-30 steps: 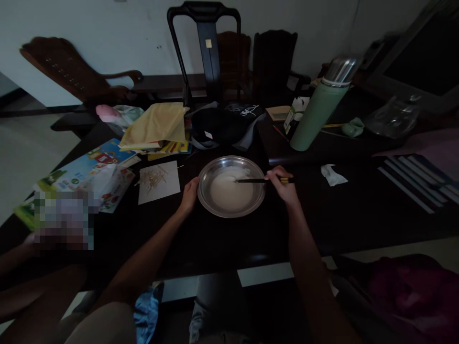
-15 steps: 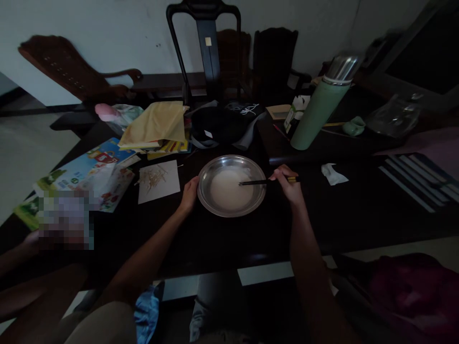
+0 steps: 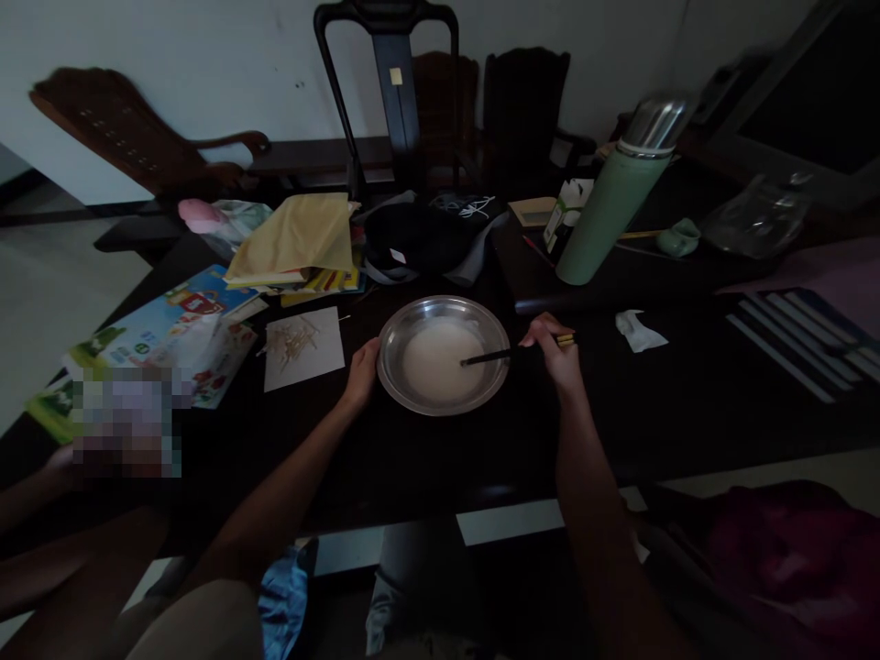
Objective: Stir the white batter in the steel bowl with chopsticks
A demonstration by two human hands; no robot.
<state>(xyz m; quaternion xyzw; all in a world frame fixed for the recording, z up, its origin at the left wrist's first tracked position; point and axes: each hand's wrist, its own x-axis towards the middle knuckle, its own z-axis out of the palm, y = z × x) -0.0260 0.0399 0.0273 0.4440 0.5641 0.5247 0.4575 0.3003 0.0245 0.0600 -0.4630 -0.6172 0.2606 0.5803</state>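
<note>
No text is legible, the print on the colourful packaging (image 3: 152,321) at the left of the frame and on the small carton (image 3: 567,207) at upper right being too small and dim.

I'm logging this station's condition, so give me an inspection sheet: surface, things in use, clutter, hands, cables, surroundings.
Surface: dark table, dimly lit.
Things in use: metal bowl of whitish liquid; black chopsticks reaching into it.
Clutter: thin pale sticks on white paper, crumpled tissue, green flask.
Hands: left hand at the bowl's left rim; right hand gripping the chopsticks.
Cables: white cord at the back, kind unclear.
Surroundings: wooden chairs behind; another person's arm at left.
</note>
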